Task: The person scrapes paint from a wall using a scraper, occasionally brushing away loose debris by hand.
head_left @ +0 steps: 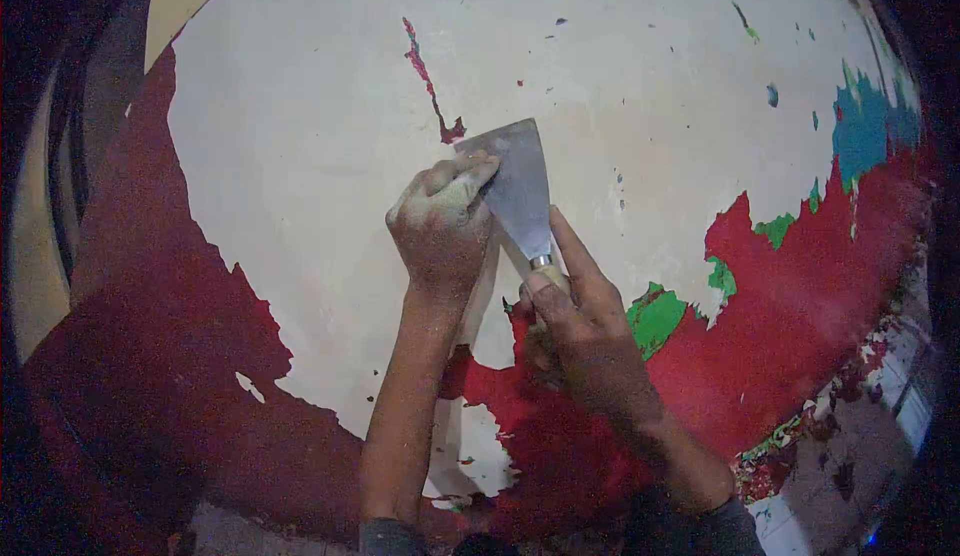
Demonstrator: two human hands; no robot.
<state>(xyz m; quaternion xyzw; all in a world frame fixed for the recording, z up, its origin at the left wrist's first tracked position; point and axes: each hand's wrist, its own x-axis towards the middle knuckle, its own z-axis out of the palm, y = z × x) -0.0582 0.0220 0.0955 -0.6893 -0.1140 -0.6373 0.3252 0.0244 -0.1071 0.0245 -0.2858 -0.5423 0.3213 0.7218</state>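
A wide metal scraper (pixel 520 191) points up and slightly left over the pale bared surface (pixel 300 156). Its short handle lies in my right hand (pixel 585 321), whose fingers wrap round it with the index finger stretched along the side. My left hand (pixel 445 206) is closed at the blade's left edge, fingers bent and dusted pale, pressed against the metal. Just above the blade's upper left corner a thin red strip of paint (pixel 430 81) runs up the surface.
Red paint (pixel 780 306) with ragged edges borders the pale area left, below and right. Green patches (pixel 655 321) and a blue patch (pixel 860 131) show at the right. Paint flakes (pixel 770 466) litter the tiled floor at the lower right.
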